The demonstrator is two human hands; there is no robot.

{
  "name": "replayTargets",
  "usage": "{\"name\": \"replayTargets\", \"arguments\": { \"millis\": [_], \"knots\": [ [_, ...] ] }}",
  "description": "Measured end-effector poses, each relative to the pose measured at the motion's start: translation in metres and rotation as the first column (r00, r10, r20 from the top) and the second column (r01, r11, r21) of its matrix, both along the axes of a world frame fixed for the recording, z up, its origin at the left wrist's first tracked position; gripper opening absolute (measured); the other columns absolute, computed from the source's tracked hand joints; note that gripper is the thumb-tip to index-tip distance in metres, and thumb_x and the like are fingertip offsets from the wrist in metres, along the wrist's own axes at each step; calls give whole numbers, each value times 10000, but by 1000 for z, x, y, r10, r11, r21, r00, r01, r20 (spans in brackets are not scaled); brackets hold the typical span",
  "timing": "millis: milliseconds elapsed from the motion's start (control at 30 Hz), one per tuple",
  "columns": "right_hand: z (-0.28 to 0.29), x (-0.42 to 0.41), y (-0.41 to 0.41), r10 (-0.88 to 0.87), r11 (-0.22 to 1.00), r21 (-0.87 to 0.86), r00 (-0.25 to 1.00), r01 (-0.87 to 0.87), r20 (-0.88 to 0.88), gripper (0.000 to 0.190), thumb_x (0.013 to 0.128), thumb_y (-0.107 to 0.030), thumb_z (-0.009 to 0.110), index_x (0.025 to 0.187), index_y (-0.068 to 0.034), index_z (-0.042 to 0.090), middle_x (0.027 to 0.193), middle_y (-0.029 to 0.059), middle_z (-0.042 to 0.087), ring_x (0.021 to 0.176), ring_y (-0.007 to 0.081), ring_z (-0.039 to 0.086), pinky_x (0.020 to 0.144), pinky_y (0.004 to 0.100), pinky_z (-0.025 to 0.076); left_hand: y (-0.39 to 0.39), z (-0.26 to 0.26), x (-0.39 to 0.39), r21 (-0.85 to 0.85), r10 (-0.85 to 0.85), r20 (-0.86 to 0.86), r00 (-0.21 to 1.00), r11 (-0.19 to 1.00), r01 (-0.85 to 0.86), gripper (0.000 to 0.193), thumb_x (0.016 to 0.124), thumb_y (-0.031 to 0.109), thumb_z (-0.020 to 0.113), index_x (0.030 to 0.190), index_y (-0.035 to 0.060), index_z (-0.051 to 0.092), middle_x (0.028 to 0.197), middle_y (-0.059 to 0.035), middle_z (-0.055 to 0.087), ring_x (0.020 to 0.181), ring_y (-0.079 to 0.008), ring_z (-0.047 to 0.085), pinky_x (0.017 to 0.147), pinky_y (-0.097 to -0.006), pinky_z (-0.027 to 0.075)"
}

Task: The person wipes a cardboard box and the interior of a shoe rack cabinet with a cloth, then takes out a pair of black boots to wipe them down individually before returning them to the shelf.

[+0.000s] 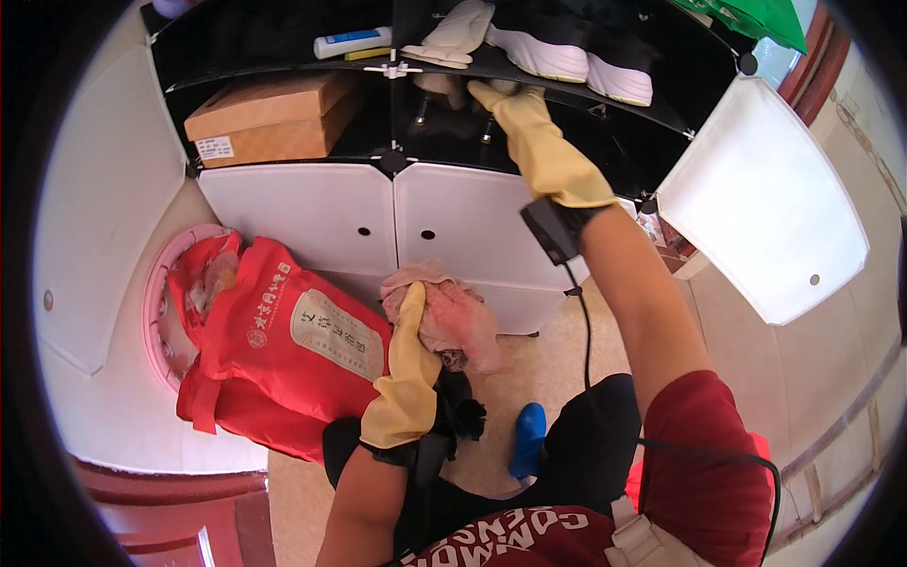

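My left hand point(411, 361), in a yellow rubber glove, holds a crumpled pink cloth point(453, 312) in front of the lower white cabinet doors. My right hand point(517, 117), gloved the same way, reaches into a black compartment of the cube cabinet. Its fingertips lie under the upper shelf's front edge, and what they touch is unclear. Beside them in that compartment are objects with metal-looking ends point(421, 113), too dark to name. On the shelf above lie a pale pair of gloves point(453, 32) and white thick-soled shoes point(542, 55).
A brown cardboard box point(262, 117) fills the left compartment; a white tube point(351, 42) lies above it. Red bags point(283, 340) rest against a pink plastic basin point(157, 312) at the left. An open white door point(765, 198) stands out at the right. A black cable point(585, 326) hangs from my right wrist.
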State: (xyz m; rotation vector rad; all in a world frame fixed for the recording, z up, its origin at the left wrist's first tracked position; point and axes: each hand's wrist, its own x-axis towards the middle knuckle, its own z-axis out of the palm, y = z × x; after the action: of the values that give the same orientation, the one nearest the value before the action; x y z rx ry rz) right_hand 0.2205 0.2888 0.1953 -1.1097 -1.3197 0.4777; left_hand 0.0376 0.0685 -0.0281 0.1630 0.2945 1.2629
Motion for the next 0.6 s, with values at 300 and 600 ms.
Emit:
{"name": "replayTargets", "arguments": {
  "millis": [300,600],
  "knots": [
    [-5,60,-7,-166,986,22,985,165,49,812,755,-326,857,1405,18,513,1323,157,655,1248,310,596,1128,351,407,-6,9,-9,36,61,-44,997,998,-60,418,1073,327,565,1418,92,543,1380,-73,587,1267,-224,563,1084,-387,467],
    [-13,171,-47,-381,919,-96,924,383,36,695,792,-269,829,1365,19,562,1259,164,671,1175,325,620,1072,361,449,0,-3,0,43,28,-6,1000,999,-28,464,1068,285,585,1469,70,494,1413,-78,560,1306,-233,541,1095,-393,459]
  ]
}}
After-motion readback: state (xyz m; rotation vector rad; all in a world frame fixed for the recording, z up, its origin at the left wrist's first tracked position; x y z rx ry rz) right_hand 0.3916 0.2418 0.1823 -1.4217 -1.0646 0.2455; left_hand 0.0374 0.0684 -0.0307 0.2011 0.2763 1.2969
